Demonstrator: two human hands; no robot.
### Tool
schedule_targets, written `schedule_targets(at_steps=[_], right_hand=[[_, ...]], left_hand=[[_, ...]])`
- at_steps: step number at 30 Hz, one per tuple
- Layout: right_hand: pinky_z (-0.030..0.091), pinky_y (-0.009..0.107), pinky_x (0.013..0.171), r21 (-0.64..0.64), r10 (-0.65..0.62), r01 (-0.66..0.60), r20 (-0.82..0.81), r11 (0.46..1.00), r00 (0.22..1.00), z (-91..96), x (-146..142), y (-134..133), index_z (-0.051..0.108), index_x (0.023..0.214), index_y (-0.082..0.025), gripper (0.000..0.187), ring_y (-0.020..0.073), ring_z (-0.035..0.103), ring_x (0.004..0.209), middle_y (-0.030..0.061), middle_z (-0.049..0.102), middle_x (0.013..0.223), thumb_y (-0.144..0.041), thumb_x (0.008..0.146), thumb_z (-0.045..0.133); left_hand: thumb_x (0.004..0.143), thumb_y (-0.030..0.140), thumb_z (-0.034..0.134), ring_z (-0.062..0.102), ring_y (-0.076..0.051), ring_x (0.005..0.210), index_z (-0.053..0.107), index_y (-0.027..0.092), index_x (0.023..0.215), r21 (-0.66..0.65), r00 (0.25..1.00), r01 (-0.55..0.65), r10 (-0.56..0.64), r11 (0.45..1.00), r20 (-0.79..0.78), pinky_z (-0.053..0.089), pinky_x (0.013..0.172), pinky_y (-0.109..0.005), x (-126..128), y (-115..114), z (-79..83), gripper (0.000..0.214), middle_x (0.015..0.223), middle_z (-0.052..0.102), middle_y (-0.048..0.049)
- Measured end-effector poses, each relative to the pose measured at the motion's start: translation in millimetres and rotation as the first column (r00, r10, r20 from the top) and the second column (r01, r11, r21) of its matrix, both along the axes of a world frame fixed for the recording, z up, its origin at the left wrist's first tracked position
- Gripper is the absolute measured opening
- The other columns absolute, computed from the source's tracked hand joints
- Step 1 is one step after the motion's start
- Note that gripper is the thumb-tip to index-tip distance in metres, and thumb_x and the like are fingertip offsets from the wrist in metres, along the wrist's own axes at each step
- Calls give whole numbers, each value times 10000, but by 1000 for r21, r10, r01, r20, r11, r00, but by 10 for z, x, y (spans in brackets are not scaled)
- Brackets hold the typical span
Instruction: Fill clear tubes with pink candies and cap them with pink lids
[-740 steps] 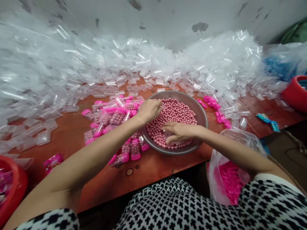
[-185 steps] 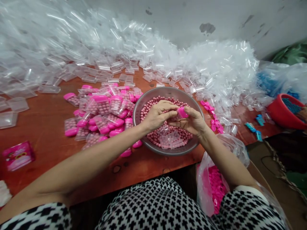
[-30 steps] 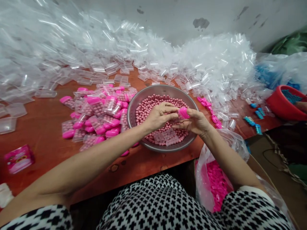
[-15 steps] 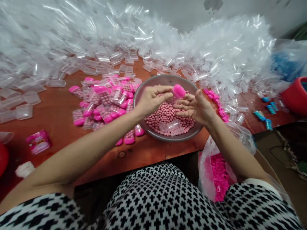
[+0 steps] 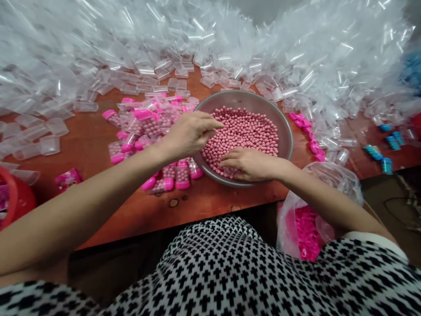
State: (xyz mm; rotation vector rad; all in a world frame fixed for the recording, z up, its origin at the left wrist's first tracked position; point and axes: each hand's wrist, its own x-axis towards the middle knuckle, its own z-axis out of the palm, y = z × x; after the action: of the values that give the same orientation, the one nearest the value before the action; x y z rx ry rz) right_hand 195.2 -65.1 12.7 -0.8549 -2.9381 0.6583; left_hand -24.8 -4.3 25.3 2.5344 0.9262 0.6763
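A metal bowl (image 5: 285, 127) full of small pink candy balls (image 5: 250, 129) stands on the red-brown table (image 5: 85, 149). My right hand (image 5: 251, 163) lies palm down on the balls at the bowl's near side, fingers stretched to the left; whatever is under the palm is hidden. My left hand (image 5: 187, 133) hovers over the bowl's left rim, fingers loosely curved, with nothing visible in it. Left of the bowl lies a heap of filled clear containers with pink caps (image 5: 148, 125).
A big heap of empty clear containers (image 5: 131, 52) runs along the back. Loose pink caps (image 5: 304, 125) lie right of the bowl. A plastic bag of pink caps (image 5: 302, 232) hangs at the table edge. Red basin (image 5: 15, 197), pink packet (image 5: 68, 179), blue pieces (image 5: 388, 142).
Half a second ago my left hand held up a pink-capped container by my right hand. Now that container is gone from it, and my right hand has dropped onto the balls.
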Motion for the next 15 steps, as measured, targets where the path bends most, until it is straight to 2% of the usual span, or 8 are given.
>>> schedule_targets(at_steps=[3,6,9,12,14,15], right_hand=[[501,357,819,-5,-83,83,61,997,995,-51,0,79,711,1060,-146,245,218,659,883,108,730,995,-136,844,595],[465,293,738,-79,-295,289,-89,954,951,-71,138,179,722,979,-157,203,169,637,754,40,727,852,-155,864,554],[456,264,734,-204,-519,477,-328,855,790,-74,260,215,717,972,-156,191,149,638,764,6,716,818,-208,861,571],[493,277,798,-371,-637,520,-504,769,583,-87,291,170,704,1003,-166,204,160,661,877,18,727,921,-281,854,625],[517,294,843,-436,-683,531,-543,726,489,-105,306,110,689,1043,-190,251,161,665,921,18,723,978,-307,821,689],[525,297,858,-450,-700,545,-554,708,452,-114,334,71,679,1072,-201,295,158,667,928,18,719,1004,-311,801,718]], left_hand=[[884,218,515,699,-205,955,764,195,1059,-56,1000,10,-10,998,-8,511,881,-306,147,40,-5,305,1064,759,-75],[856,249,562,697,-216,964,757,186,1062,-123,999,32,-36,992,-26,506,889,-306,207,63,-20,290,1064,762,-75],[846,355,600,703,-209,891,747,189,1024,-296,996,87,-86,951,16,520,813,-282,298,30,-74,284,979,774,-48],[858,460,587,682,-185,722,729,171,916,-450,988,125,-69,884,139,524,682,-257,408,14,-147,328,793,742,-27],[862,497,583,671,-186,677,724,178,917,-456,983,122,-44,882,176,521,642,-260,456,58,-177,352,763,728,-27],[860,508,590,674,-194,683,727,193,939,-416,986,110,-48,903,158,520,643,-267,470,98,-182,352,783,735,-29]])
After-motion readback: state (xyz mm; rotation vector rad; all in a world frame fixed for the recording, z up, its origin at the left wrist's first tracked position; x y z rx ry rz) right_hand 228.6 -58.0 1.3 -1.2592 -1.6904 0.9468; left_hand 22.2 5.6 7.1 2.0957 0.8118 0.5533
